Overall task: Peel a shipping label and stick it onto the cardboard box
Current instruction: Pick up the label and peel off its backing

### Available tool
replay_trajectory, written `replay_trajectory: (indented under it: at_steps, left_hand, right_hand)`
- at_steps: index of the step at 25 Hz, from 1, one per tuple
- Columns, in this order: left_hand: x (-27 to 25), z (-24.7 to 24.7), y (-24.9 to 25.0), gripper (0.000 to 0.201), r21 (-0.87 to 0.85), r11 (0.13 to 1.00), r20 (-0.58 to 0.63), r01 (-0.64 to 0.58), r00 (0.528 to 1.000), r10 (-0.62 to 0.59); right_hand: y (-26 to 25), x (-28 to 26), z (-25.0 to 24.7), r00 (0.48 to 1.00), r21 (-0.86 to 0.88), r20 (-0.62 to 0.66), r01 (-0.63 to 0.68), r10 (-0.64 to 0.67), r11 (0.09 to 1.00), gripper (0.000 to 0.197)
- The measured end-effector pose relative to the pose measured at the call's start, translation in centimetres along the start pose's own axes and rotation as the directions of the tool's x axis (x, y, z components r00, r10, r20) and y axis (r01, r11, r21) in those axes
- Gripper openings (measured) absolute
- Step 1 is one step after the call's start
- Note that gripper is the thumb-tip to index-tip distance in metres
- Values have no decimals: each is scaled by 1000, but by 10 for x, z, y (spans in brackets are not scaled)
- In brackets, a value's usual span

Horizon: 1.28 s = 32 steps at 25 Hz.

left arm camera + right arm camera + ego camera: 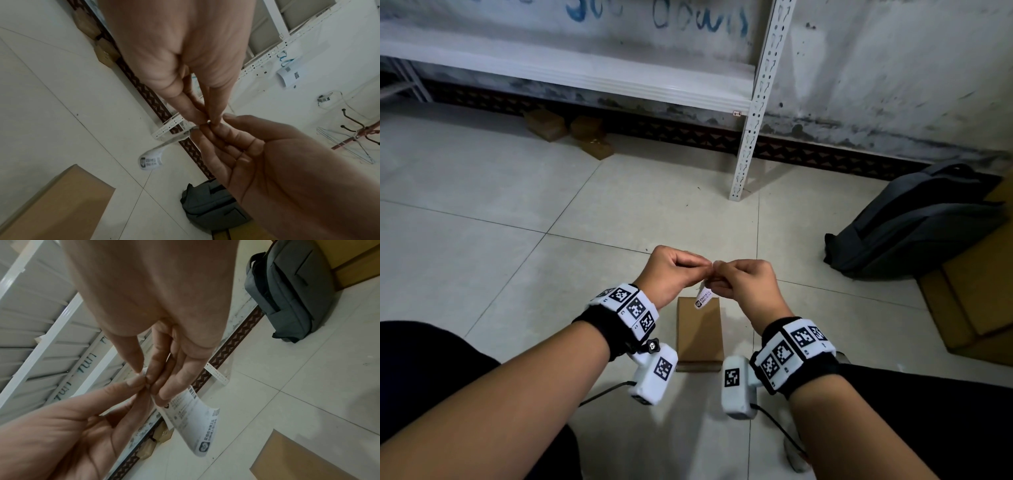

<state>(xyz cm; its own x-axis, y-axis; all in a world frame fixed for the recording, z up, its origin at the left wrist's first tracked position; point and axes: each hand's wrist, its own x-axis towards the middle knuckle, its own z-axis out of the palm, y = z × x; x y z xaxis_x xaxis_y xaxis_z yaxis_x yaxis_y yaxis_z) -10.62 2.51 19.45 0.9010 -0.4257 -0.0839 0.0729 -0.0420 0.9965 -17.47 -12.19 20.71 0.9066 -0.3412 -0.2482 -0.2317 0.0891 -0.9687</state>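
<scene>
A white printed shipping label [703,298] hangs curled between my two hands, above the floor. My left hand [704,265] pinches its top edge with thumb and forefinger. My right hand [719,271] pinches the same edge from the other side, fingertips touching the left ones. The right wrist view shows the label [189,418] drooping below the right fingers [164,394], print side out. It appears edge-on in the left wrist view [151,160]. The pinched edge itself is hidden by fingertips. A plain brown cardboard box [699,334] lies flat on the tiled floor just below the hands.
A grey backpack [914,222] leans at the right against stacked large cardboard boxes [976,291]. A white metal shelf post [748,147] stands ahead by the wall, with small brown boxes [565,128] under the shelf. My dark-trousered knees flank the box.
</scene>
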Motion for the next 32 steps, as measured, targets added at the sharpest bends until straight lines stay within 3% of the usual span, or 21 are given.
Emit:
replay_trajectory:
  at_steps: [5,9,20,26,32]
  left_hand:
    - [-5,1,4,22,4,999,30,-44,999,44]
    - [-5,1,2,19,-13,1000,30,28,999,-27]
    - [-3,-2,-2,19,0,996,43,86,995,-86]
    - [-6,2,2,27,-106,986,73,127,990,-120]
    - [-8,2,4,24,-83,988,82,134,989,-127]
  right_hand:
    - [-2,-1,2,998,73,24,-62,60,995,26]
    - [-3,-3,1,997,64,28,-74,72,995,23]
    - [9,4,1,996,-61,93,5,1,998,24]
    - [17,8,6,994,-223,27,108,-105,969,28]
    - [18,7,4,992,-222,51,127,-119,967,28]
